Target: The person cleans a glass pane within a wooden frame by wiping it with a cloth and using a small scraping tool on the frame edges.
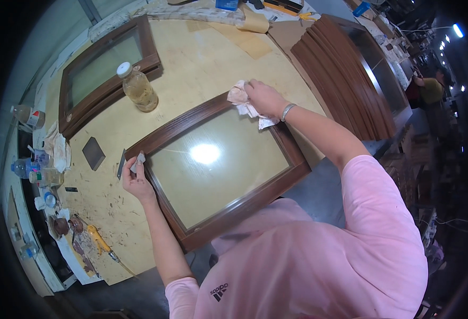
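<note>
A brown wooden door frame with a glass pane [218, 165] lies at the table's front edge, right before me. My right hand [266, 99] presses a crumpled pinkish-white cloth [238, 95] onto its far right corner; part of the cloth hangs over the glass. At the far left corner, my left hand [138, 181] pinches a small whitish wad [140, 158] with its fingertips on the frame. A thin dark strip [121, 164] stands against the frame's left end beside those fingers. Light glares off the middle of the pane.
A capped glass jar of yellowish liquid [139, 90] stands behind the frame. Another glazed frame [66, 101] lies at back left, near a dark block [93, 153]. Stacked brown frames [345, 80] rise at right. Bottles [23, 167] and a yellow air gun [100, 239] lie left.
</note>
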`<action>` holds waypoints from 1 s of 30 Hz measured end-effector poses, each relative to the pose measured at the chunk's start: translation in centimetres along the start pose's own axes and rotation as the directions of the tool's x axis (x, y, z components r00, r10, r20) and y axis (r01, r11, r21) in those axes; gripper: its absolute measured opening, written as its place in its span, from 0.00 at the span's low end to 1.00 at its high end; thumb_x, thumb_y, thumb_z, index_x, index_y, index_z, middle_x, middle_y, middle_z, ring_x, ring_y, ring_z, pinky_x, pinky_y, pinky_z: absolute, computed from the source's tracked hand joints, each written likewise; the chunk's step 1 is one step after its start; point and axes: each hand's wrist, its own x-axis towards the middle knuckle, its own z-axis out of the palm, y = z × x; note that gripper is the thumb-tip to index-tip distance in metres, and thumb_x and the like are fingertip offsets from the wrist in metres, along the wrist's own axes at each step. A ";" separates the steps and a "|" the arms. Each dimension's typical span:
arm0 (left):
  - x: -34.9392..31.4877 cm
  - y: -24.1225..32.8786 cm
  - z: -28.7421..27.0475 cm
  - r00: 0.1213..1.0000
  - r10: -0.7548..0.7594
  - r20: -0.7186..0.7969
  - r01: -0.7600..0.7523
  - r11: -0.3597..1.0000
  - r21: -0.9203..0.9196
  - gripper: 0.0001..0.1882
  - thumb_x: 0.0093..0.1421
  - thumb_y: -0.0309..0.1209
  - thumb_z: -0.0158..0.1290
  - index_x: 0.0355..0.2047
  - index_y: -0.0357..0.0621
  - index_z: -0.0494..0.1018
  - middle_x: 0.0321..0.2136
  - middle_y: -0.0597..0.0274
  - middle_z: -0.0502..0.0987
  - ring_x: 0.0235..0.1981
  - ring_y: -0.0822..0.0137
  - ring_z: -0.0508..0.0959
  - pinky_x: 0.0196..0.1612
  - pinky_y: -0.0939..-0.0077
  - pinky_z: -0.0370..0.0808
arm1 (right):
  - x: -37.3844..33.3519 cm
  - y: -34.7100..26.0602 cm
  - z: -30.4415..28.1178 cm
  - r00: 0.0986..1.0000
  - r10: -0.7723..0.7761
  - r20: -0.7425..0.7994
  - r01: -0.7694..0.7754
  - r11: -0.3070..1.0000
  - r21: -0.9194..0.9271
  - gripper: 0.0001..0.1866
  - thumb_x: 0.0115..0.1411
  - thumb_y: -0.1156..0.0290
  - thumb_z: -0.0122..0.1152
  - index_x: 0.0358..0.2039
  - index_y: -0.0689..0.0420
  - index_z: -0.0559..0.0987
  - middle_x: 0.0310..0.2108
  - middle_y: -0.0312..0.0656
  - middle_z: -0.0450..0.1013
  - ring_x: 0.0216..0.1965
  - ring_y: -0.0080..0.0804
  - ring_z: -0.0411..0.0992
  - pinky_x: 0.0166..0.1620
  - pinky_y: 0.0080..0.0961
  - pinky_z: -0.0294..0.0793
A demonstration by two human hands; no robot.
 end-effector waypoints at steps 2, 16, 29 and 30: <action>0.0 -0.9 -0.2 0.999 0.026 -0.023 -0.025 0.999 0.034 0.06 0.61 0.17 0.55 0.40 0.32 0.76 0.36 0.62 0.79 0.39 0.70 0.77 0.48 0.77 0.74 | -0.5 -1.2 0.2 0.994 0.097 0.049 -0.092 0.992 -0.088 0.14 0.57 0.72 0.58 0.44 0.62 0.73 0.44 0.51 0.70 0.45 0.49 0.73 0.47 0.41 0.76; 0.1 -0.8 0.0 0.999 0.043 -0.027 -0.040 0.994 0.100 0.06 0.60 0.20 0.57 0.38 0.34 0.78 0.33 0.65 0.78 0.36 0.74 0.76 0.43 0.80 0.72 | -0.6 4.3 -4.3 0.833 0.446 -0.327 -0.488 0.871 -0.056 0.19 0.55 0.65 0.63 0.49 0.48 0.76 0.35 0.46 0.77 0.38 0.47 0.78 0.40 0.41 0.78; 0.2 -0.4 0.2 1.000 0.005 -0.024 -0.004 0.998 0.068 0.05 0.61 0.19 0.57 0.38 0.32 0.77 0.35 0.63 0.78 0.37 0.72 0.76 0.45 0.79 0.73 | -2.4 -1.7 0.1 0.963 0.249 -0.101 -0.247 0.968 0.033 0.16 0.58 0.70 0.57 0.48 0.50 0.75 0.43 0.48 0.70 0.46 0.49 0.71 0.48 0.42 0.73; 0.3 -0.5 0.1 0.999 0.005 -0.032 -0.002 0.996 0.090 0.05 0.61 0.19 0.57 0.38 0.32 0.77 0.35 0.63 0.78 0.37 0.72 0.76 0.45 0.79 0.73 | -2.8 -2.1 0.6 0.950 0.284 -0.132 -0.283 0.959 0.024 0.15 0.58 0.71 0.56 0.47 0.51 0.75 0.42 0.48 0.71 0.46 0.49 0.71 0.47 0.43 0.73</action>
